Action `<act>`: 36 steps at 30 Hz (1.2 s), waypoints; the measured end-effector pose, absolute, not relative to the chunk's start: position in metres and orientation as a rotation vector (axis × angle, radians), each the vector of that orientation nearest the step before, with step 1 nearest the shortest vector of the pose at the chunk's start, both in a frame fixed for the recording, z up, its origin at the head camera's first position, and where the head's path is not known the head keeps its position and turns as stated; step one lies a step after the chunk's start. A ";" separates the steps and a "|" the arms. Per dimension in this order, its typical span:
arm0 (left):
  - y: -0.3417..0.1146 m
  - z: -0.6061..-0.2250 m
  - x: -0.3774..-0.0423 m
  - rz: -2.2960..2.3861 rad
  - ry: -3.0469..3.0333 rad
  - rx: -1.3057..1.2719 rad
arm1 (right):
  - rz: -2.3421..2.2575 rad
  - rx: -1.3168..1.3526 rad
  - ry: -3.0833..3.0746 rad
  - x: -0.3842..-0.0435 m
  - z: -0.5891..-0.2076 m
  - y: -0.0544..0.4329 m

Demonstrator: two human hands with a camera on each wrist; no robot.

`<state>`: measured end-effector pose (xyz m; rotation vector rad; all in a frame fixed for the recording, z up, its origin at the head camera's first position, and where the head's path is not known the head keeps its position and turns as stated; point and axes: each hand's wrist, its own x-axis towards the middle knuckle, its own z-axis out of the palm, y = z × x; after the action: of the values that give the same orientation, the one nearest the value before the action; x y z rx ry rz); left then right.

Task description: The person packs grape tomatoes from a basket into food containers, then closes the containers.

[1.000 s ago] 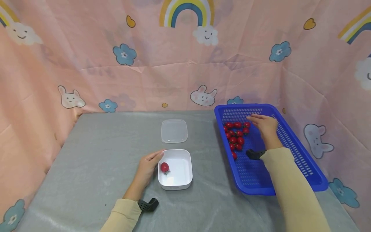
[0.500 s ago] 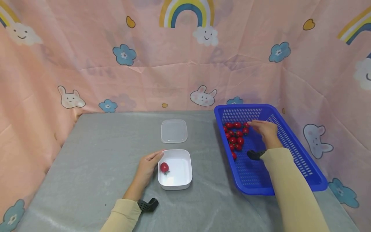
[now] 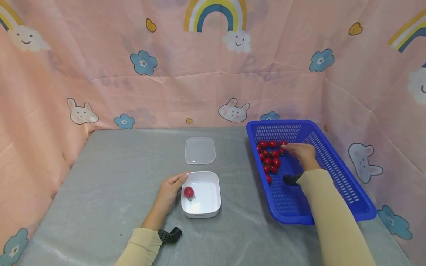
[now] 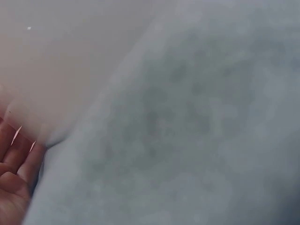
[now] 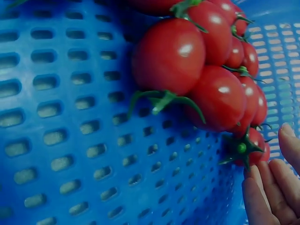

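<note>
My left hand [image 3: 170, 190] holds the left side of a white square box [image 3: 208, 197], its fingertips at the back left corner of the rim. One cherry tomato [image 3: 189, 191] lies inside. In the left wrist view some of that hand's fingers [image 4: 23, 152] show against the blurred pale box. My right hand [image 3: 303, 152] reaches into a blue basket [image 3: 289, 203], fingertips beside a pile of red cherry tomatoes [image 3: 267, 161]. In the right wrist view its fingers [image 5: 276, 187] lie extended by a tomato [image 5: 255, 140] with a green stalk end, thumb apart; contact is unclear.
A clear square lid [image 3: 200, 150] lies flat on the grey table [image 3: 126, 170] behind the box. A pink patterned curtain [image 3: 186, 81] hangs at the back and both sides. The blue basket's raised rim [image 3: 266, 192] borders the tomatoes on the left.
My right hand has come down and toward the front within the basket, its fingertips now beside the rightmost tomatoes. The left hand and the box have stayed in place.
</note>
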<state>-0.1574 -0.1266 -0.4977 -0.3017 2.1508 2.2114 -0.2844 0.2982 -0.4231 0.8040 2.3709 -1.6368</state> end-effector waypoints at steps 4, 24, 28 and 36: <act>-0.127 -0.497 -0.156 2.206 2.159 -0.300 | -1.624 0.820 2.393 -0.286 -0.425 0.294; -0.126 -0.500 -0.160 2.218 2.146 -0.318 | -1.542 0.753 2.495 -0.293 -0.433 0.298; -0.125 -0.499 -0.160 2.237 2.129 -0.312 | -1.495 0.733 2.513 -0.291 -0.431 0.297; -0.127 -0.497 -0.158 2.232 2.137 -0.315 | -1.525 0.696 2.522 -0.296 -0.428 0.296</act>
<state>-0.1584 -0.1267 -0.4975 -0.3147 2.1371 2.2322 -0.2962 0.2964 -0.4278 0.6957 2.5219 -1.5255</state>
